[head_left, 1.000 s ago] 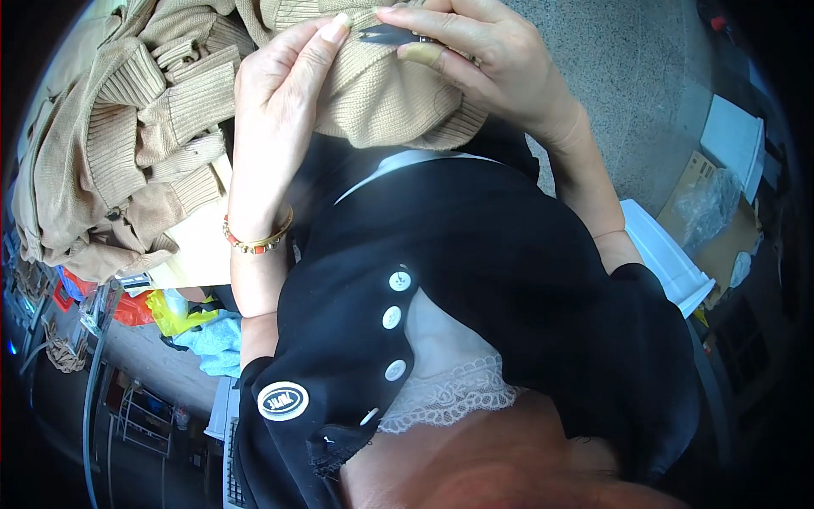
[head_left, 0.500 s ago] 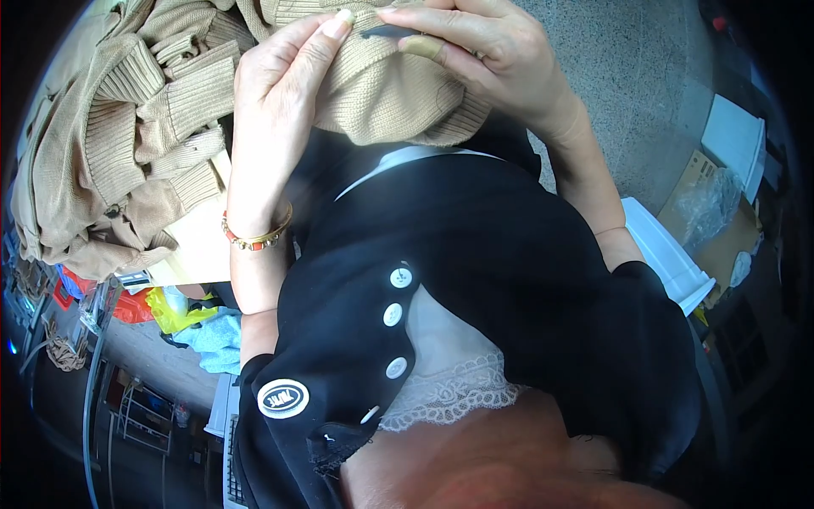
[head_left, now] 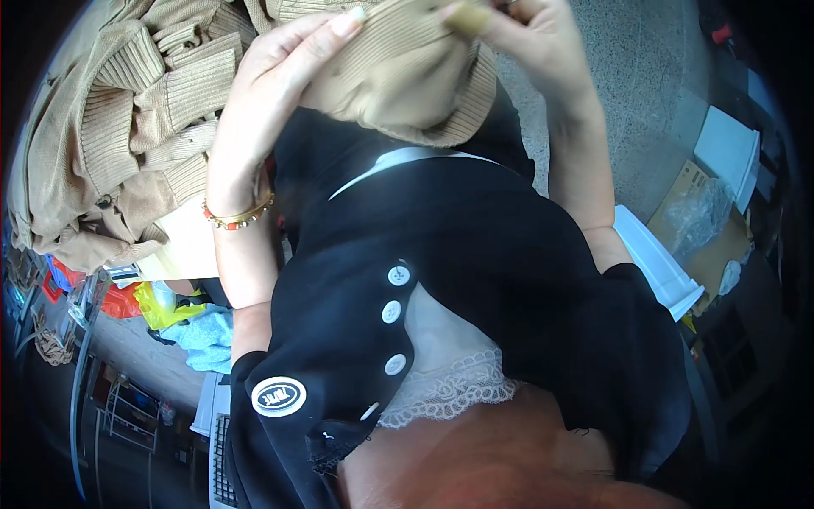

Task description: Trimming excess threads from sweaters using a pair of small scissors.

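Note:
A beige ribbed knit garment (head_left: 398, 76) is stretched between my hands at the top of the view, its lower part hanging over my lap. Pinched between thumb and fingers, its left side is in my left hand (head_left: 292, 64), which wears a beaded bracelet (head_left: 237, 219) at the wrist. My right hand (head_left: 543, 42) grips the other side, its thumb in a tan finger cover (head_left: 466, 19) pressed against the cloth. The upper edge cuts off the right fingertips, and no tool shows in that hand now.
A pile of similar beige knitwear (head_left: 119, 127) lies on a pale tabletop (head_left: 191, 242) at my left. Below it are a yellow bag (head_left: 165, 307) and a light blue cloth (head_left: 203, 338). At my right stand a white plastic bin (head_left: 657, 259) and cardboard (head_left: 708, 242) with clear plastic.
My right hand has moved up and right, turning the garment. The small dark blade-like tool seen in it before is out of sight. My left hand has shifted slightly left.

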`<state>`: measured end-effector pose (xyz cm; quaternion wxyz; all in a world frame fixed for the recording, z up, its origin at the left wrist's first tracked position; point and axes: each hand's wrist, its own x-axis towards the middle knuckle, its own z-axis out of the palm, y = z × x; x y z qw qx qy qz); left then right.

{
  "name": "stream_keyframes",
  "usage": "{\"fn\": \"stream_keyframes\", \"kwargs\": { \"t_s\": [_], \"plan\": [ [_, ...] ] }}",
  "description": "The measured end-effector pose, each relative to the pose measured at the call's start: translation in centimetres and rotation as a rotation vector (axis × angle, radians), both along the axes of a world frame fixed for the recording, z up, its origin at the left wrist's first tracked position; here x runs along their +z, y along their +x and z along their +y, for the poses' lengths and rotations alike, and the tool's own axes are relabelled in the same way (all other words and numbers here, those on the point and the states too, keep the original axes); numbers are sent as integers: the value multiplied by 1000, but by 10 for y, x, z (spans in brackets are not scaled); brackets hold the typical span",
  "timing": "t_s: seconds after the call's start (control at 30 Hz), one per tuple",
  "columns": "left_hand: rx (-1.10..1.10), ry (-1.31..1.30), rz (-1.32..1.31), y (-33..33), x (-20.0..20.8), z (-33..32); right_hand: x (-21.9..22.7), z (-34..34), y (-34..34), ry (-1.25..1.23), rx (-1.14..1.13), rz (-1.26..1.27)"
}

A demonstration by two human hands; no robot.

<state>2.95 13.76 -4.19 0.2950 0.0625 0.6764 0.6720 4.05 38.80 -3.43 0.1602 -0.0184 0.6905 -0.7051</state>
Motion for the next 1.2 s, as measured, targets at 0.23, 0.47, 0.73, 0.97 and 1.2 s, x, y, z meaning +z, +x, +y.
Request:
{"fn": "stream_keyframes", "kwargs": {
  "t_s": [0.23, 0.47, 0.73, 0.97, 1.2],
  "plan": [
    [-36, -13, 71, 2, -24, -8, -50, 27, -13, -624, 6, 298],
    [85, 99, 56, 3, -13, -5, -15, 10, -4, 407, -141, 498],
    [183, 41, 106, 12, -1, 0, -5, -20, 5, 483, 62, 761],
    [193, -16, 148, 14, 5, 9, -32, -21, -12, 483, -60, 1356],
    [188, -33, 145, 12, 8, 11, -41, -22, -17, 449, -124, 1439]
  ]
}}
